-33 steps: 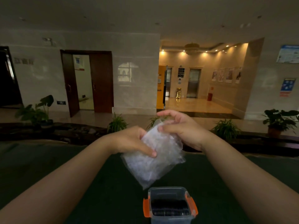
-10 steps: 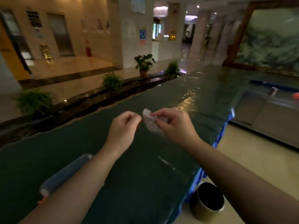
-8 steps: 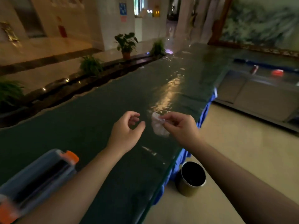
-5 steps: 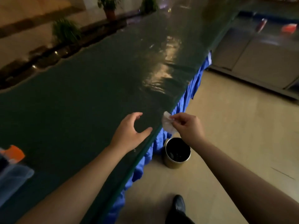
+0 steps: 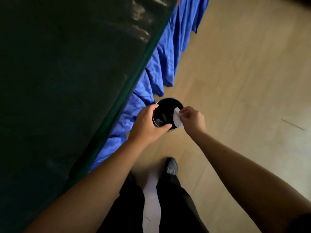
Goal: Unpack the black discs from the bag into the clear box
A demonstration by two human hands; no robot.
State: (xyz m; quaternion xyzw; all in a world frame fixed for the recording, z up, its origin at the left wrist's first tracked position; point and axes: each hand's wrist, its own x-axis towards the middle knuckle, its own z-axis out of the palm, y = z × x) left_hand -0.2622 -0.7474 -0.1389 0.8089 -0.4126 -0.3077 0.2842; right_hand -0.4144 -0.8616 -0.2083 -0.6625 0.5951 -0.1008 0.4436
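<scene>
My right hand (image 5: 192, 121) pinches the crumpled, emptied clear plastic bag (image 5: 177, 118), now a small white wad, over the mouth of a round waste bin (image 5: 170, 105) on the floor. My left hand (image 5: 148, 125) hovers beside it above the bin's left rim, fingers curved apart, holding nothing. The clear box with the black discs is out of view.
The dark green glass-topped table (image 5: 67, 81) fills the left side, its edge running diagonally with a blue skirt cloth (image 5: 158, 68) hanging down to the floor. Beige floor lies to the right. My dark trousers and a shoe (image 5: 170, 165) show below.
My view has swung from the table top down to the floor. Both hands moved off the table edge and out over the bin, the right still holding the crumpled bag. The box left the view.
</scene>
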